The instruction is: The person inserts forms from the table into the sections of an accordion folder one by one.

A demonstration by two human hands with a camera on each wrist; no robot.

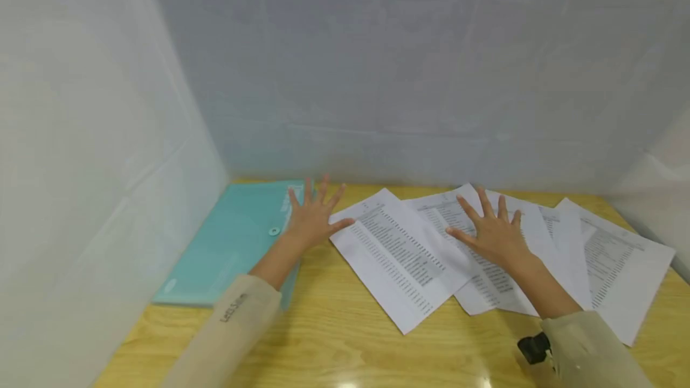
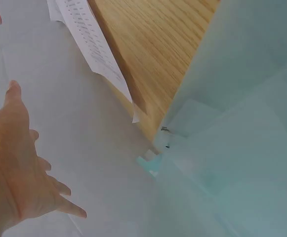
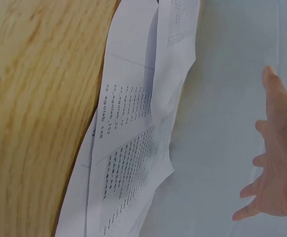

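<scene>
2 spread hands over loose sheets and a folder

The left hand (image 1: 311,218), fingers wide and holding nothing, hovers at the teal folder (image 1: 232,241)'s right edge; the right hand (image 1: 493,232), equally wide, is over the fanned printed sheets (image 1: 401,256) on the bench (image 1: 334,340). A careless sweep could likely crease overlapping sheets or slide the right ones off.

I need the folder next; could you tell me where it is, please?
In the head view, the teal folder lies on the table's left side, by the left hand.
</scene>
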